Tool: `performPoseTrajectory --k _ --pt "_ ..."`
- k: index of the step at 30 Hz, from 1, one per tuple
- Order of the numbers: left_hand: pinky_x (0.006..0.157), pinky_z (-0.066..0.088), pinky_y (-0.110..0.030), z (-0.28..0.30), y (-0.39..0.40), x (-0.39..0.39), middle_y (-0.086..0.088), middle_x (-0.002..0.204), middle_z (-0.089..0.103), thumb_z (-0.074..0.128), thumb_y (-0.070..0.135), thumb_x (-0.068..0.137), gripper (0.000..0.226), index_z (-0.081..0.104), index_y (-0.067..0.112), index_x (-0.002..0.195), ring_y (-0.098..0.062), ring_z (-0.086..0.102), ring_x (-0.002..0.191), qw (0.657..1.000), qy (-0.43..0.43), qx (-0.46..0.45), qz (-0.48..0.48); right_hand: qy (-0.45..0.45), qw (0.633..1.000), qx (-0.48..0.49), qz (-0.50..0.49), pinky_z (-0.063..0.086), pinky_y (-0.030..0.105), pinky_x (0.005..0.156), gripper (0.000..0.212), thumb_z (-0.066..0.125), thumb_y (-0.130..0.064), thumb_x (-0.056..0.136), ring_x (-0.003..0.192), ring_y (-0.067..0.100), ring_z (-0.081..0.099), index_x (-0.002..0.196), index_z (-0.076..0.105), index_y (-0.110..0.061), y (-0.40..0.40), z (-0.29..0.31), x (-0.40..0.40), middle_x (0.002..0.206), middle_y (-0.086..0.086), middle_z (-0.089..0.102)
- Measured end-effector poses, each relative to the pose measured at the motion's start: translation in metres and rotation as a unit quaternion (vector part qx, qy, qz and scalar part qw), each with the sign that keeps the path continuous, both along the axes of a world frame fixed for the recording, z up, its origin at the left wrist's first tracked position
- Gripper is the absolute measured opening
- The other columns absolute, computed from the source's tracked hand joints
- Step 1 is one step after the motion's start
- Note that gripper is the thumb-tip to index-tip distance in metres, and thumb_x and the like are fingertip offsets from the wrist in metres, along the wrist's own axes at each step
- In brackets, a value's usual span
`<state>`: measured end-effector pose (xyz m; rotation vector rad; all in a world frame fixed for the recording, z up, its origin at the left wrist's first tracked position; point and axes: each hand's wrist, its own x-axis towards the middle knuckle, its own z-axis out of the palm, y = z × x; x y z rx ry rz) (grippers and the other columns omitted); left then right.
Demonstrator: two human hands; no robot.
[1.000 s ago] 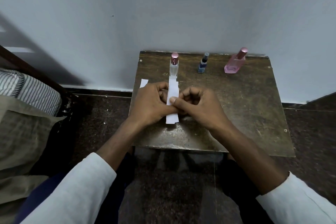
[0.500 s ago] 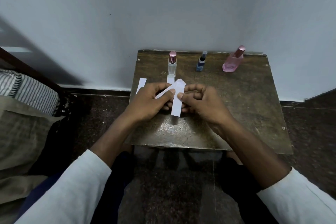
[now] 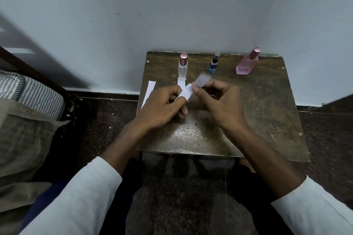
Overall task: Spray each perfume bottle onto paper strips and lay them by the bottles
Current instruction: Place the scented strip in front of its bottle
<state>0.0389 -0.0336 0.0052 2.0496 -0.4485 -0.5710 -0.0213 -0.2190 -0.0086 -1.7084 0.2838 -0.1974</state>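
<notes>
Sitting at a small worn table (image 3: 267, 120), a person is working with both hands above its middle. In the head view, the left hand (image 3: 162, 105) is curling its fingers round a white paper strip (image 3: 186, 93), while the right hand (image 3: 215, 99) is pinching a second, blurred strip (image 3: 202, 80) between thumb and fingertips. Along the table's far edge three bottles are standing upright and apart: a clear bottle (image 3: 183, 68) with a pink cap, a small blue bottle (image 3: 213, 64), and a pink bottle (image 3: 246, 63). One strip (image 3: 181, 84) is lying just in front of the clear bottle, and another (image 3: 149, 91) is lying near the table's left edge.
</notes>
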Motion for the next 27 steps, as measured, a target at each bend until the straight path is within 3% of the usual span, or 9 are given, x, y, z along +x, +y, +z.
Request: performPoseTrajectory --k 3,7,11,13,16,19,24,25,27 --pt "0.071 0.061 -0.023 0.000 0.000 -0.001 0.002 0.079 0.080 0.058 0.017 0.108 0.017 0.070 0.010 0.099 -0.013 0.078 0.069 1.000 0.003 0.008 -0.015 -0.013 0.998 -0.054 -0.018 0.062 0.034 0.078 0.008 0.085 -0.028 0.091 0.091 0.018 0.074 0.095 0.081 -0.022 -0.002 0.000 0.001 0.101 0.000 0.076" --pt "0.077 0.064 -0.032 -0.002 0.000 -0.001 0.004 0.080 0.081 0.058 0.020 0.108 0.016 0.070 0.013 0.100 -0.012 0.078 0.071 1.000 -0.006 0.008 -0.018 -0.011 0.998 -0.056 -0.009 0.060 0.030 0.071 0.011 0.084 -0.023 0.092 0.083 0.014 0.076 0.087 0.075 -0.019 -0.001 0.000 0.001 0.090 -0.002 0.079" --pt "0.080 0.065 -0.039 -0.002 -0.003 -0.002 0.001 0.080 0.081 0.058 0.015 0.108 0.014 0.070 0.009 0.103 -0.016 0.078 0.071 1.000 -0.001 -0.002 -0.018 -0.012 0.999 -0.008 -0.034 0.063 0.039 0.076 0.012 0.075 -0.017 0.099 0.084 0.018 0.077 0.104 0.069 -0.009 0.003 -0.003 0.001 0.093 0.004 0.080" --pt "0.080 0.065 -0.040 -0.003 -0.003 -0.002 0.002 0.080 0.081 0.058 0.016 0.108 0.015 0.070 0.008 0.104 -0.016 0.078 0.071 1.000 -0.004 -0.004 -0.018 -0.010 0.999 -0.013 -0.034 0.065 0.039 0.079 0.019 0.077 -0.017 0.098 0.088 0.015 0.079 0.114 0.068 -0.012 0.001 -0.001 0.001 0.097 0.002 0.081" --pt "0.076 0.065 -0.036 -0.003 -0.002 -0.002 0.004 0.079 0.080 0.058 0.022 0.110 0.016 0.069 0.012 0.104 -0.013 0.077 0.069 0.999 -0.032 -0.008 -0.028 -0.006 0.996 -0.089 -0.020 0.066 0.038 0.079 0.030 0.087 -0.022 0.088 0.089 0.010 0.079 0.116 0.075 -0.019 0.001 0.000 -0.001 0.099 -0.005 0.081" --pt "0.071 0.060 -0.025 -0.004 -0.001 -0.002 0.005 0.079 0.079 0.056 0.029 0.112 0.022 0.069 0.017 0.100 -0.008 0.076 0.067 0.996 -0.081 -0.009 -0.045 -0.017 0.988 -0.152 -0.026 0.066 0.037 0.079 0.019 0.087 -0.023 0.088 0.087 0.003 0.077 0.107 0.083 -0.021 0.000 0.001 -0.003 0.096 -0.011 0.081" --pt "0.073 0.057 -0.016 -0.005 0.000 -0.001 0.011 0.083 0.079 0.060 0.026 0.111 0.020 0.074 0.020 0.098 -0.005 0.077 0.073 0.990 -0.133 -0.016 -0.041 -0.081 0.977 -0.199 0.010 0.059 0.019 0.079 0.018 0.082 -0.029 0.088 0.090 0.002 0.075 0.103 0.084 -0.019 0.003 0.008 -0.008 0.097 -0.010 0.080" --pt "0.075 0.057 -0.017 -0.004 0.000 -0.001 0.012 0.082 0.079 0.061 0.026 0.110 0.020 0.075 0.020 0.097 -0.004 0.077 0.074 0.989 -0.140 -0.017 -0.035 -0.075 0.976 -0.203 -0.008 0.057 0.017 0.078 0.015 0.081 -0.029 0.089 0.090 0.002 0.074 0.102 0.084 -0.021 0.002 0.007 -0.007 0.097 -0.011 0.080" --pt "0.076 0.059 -0.021 -0.003 0.003 0.001 0.012 0.081 0.079 0.063 0.025 0.109 0.021 0.076 0.019 0.094 -0.005 0.077 0.073 0.990 -0.141 -0.022 -0.013 -0.026 0.977 -0.162 -0.135 0.061 0.022 0.080 0.008 0.082 -0.024 0.092 0.088 -0.001 0.074 0.098 0.082 -0.029 -0.012 0.006 -0.001 0.096 -0.016 0.079"
